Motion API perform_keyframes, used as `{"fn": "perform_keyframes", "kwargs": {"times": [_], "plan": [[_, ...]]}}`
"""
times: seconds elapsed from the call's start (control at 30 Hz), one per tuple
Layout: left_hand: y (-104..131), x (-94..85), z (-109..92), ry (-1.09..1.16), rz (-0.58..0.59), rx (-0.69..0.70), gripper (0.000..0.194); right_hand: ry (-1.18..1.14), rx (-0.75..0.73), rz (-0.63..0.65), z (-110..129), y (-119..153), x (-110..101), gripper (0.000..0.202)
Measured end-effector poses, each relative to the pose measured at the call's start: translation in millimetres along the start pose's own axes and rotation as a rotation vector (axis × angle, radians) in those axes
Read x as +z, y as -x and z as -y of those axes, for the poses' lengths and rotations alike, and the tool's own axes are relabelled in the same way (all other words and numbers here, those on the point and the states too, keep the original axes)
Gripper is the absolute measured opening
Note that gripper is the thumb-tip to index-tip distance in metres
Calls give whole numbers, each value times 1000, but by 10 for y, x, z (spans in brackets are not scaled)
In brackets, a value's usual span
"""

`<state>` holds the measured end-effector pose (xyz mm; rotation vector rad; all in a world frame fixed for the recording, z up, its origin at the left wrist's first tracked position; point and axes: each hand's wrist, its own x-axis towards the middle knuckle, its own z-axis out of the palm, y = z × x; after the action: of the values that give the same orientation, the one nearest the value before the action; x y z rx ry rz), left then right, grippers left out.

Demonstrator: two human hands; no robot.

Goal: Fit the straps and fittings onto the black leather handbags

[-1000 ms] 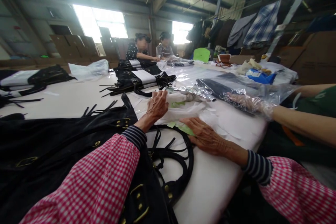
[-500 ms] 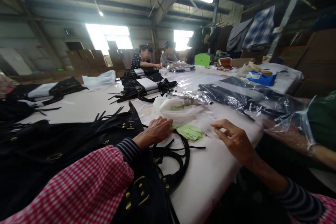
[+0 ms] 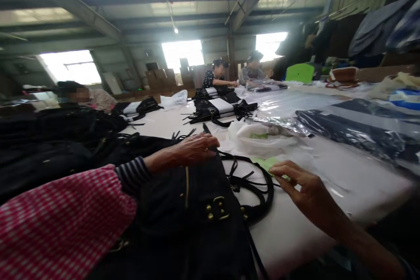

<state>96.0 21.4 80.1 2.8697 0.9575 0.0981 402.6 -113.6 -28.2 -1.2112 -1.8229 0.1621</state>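
Observation:
A black handbag (image 3: 203, 183) with brass buckles lies in front of me, its looped handles (image 3: 269, 197) and thin cords stretching to the right. My left hand (image 3: 188, 151) is closed on the bag's top edge, fingers bent together. Light green paper slips (image 3: 264, 162) lie on the table beyond the handles. At these slips, my right hand (image 3: 305, 188) pinches with thumb and forefinger; pale green paper shows between the fingers. Behind them sits a crumpled white plastic bag (image 3: 254, 138), a bit of green visible inside.
More black bags (image 3: 49, 157) are heaped at left, and others wrapped with white bands (image 3: 221, 106) lie farther along the table (image 3: 315, 223). A dark item in clear plastic (image 3: 357, 127) is at right. Several people sit around the far and left sides. A green chair back (image 3: 299, 73) stands beyond.
The view has swung left. My right hand has closed in on the green slips. My left hand has shifted along the bag's edge, and more of the bag's front shows. The neighbour's hands have left view.

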Motion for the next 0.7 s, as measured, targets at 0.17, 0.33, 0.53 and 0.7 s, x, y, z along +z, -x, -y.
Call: {"fn": "perform_keyframes", "kwargs": {"times": [0.17, 0.33, 0.53, 0.7], "plan": [[1362, 19, 74, -234, 34, -183, 37, -51, -141, 176, 609, -519, 529, 22], [2148, 220, -157, -160, 175, -251, 52, 83, -387, 419, 961, -749, 1352, 40], [3038, -498, -25, -475, 19, -444, 35, 260, -494, 517, 431, -597, 1837, 43], [4178, -544, 319, -528, -147, -844, 43, 276, -421, 536, 696, -579, 1612, 38]]}}
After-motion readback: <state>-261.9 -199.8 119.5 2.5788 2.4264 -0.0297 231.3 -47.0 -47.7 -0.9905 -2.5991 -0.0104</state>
